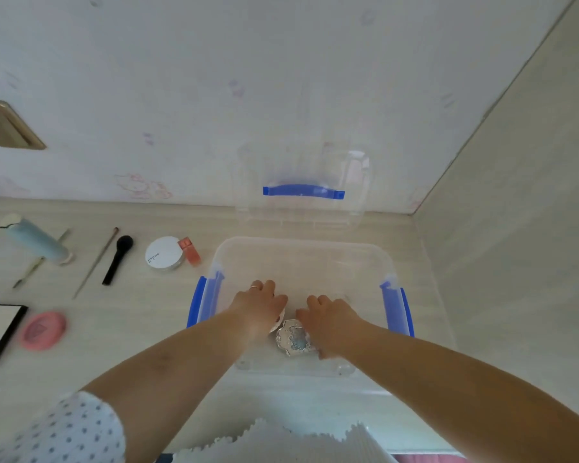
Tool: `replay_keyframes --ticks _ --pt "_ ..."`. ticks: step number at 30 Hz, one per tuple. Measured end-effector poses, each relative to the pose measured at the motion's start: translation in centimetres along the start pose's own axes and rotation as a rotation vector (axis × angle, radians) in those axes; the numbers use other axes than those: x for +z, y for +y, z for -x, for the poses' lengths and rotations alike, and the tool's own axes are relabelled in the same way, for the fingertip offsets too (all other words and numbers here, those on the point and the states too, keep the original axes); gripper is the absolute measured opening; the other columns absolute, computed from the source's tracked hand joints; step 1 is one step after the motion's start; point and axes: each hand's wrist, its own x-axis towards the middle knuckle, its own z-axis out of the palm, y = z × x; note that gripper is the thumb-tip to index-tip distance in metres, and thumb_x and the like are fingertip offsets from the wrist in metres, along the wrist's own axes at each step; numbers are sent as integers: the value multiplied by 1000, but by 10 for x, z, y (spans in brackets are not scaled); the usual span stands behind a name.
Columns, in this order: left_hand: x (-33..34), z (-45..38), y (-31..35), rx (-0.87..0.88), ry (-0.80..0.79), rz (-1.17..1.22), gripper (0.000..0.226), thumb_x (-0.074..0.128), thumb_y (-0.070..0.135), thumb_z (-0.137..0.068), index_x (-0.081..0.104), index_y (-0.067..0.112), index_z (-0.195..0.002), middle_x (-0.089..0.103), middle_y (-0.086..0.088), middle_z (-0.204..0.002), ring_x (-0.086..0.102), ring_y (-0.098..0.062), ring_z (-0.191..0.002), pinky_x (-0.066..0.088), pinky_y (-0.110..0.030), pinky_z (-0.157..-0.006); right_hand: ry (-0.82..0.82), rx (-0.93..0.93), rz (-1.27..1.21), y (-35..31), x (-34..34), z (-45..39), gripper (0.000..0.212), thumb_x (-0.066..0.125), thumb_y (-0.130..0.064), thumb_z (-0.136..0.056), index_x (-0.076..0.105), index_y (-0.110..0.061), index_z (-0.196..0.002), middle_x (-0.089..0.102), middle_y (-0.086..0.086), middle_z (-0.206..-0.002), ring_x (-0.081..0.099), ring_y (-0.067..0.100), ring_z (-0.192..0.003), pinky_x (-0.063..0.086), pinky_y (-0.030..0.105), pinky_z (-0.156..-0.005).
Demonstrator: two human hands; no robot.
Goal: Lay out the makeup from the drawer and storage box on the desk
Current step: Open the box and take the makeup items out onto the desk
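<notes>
Now: lift the last pieces from the box

Silver compact [294,339]: box floor, 6 o'clock, at your right hand [328,320], fingers curled, grasp unclear. Left hand [261,305]: curled over a white item, largely hidden. Storage box [301,252]: clear, unlidded. Lift straight up; set at 9 o'clock beside the white round compact [164,252].

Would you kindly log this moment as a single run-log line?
phase: emptying storage box | left hand: inside box, on white item | right hand: beside silver compact | lid: off
</notes>
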Motion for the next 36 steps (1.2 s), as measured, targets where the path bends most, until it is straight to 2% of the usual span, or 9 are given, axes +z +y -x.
replay_keyframes --ticks 5,9,15,19,21,23,27,32,36 --pt "-1 0 1 -7 9 -9 49 57 20 -87 35 16 -131 34 -11 -131 35 -32 -124 46 -40 -80 35 -28 23 -4 0 -2 56 68 -20 -80 40 -8 -126 43 13 -124 45 29 -112 39 36 -76" --pt "-8 4 3 -20 32 -6 50 58 21 -85 36 15 -129 36 -12 -129 37 -32 -123 47 -39 -78 41 -45 21 2 -6 2 51 61 -11 -83 38 -6 -128 42 15 -125 45 30 -113 35 35 -71" --pt "-31 13 0 -47 67 132 55 54 25 -84 34 15 -134 37 -12 -128 37 -31 -123 46 -41 -86 133 9 -115 19 -22 23 59 64 -15 -78 35 -11 -130 43 12 -123 46 29 -110 41 35 -75" --pt "-51 23 -7 -24 121 233 75 67 30 -68 33 21 -134 38 -7 -123 38 -30 -120 47 -41 -91 221 37 -200 29 -38 47 63 63 -22 -76 34 -16 -132 46 6 -122 46 25 -110 40 33 -78" --pt "-64 32 -10 -20 175 289 78 68 33 -67 32 23 -136 38 -6 -125 37 -29 -123 43 -43 -99 264 66 -263 32 -48 58 64 63 -27 -75 34 -19 -132 46 3 -121 46 23 -109 40 32 -81" --pt "-77 44 -13 -6 259 339 79 68 35 -70 31 24 -139 37 -5 -130 35 -29 -125 34 -36 -106 313 87 -308 32 -61 68 66 63 -33 -75 33 -20 -133 46 2 -121 45 22 -109 42 32 -85" --pt "-96 71 -31 18 415 419 80 68 36 -72 29 28 -141 36 -2 -132 33 -28 -126 29 -29 -102 391 114 -419 23 -86 81 73 62 -41 -76 27 -24 -138 43 0 -125 45 21 -116 43 33 -92" --pt "-102 102 -74 -48 499 552 83 70 39 -69 27 35 -140 33 4 -133 29 -23 -129 33 -30 -99 493 127 -576 -4 -118 83 71 64 -46 -75 29 -30 -135 43 -6 -119 50 15 -108 40 25 -80" --pt "-94 130 -118 -140 555 604 87 73 40 -68 26 35 -141 32 5 -137 27 -21 -132 31 -29 -98 541 92 -756 -42 -144 73 67 65 -49 -75 32 -31 -130 44 -10 -119 51 9 -102 39 22 -79"
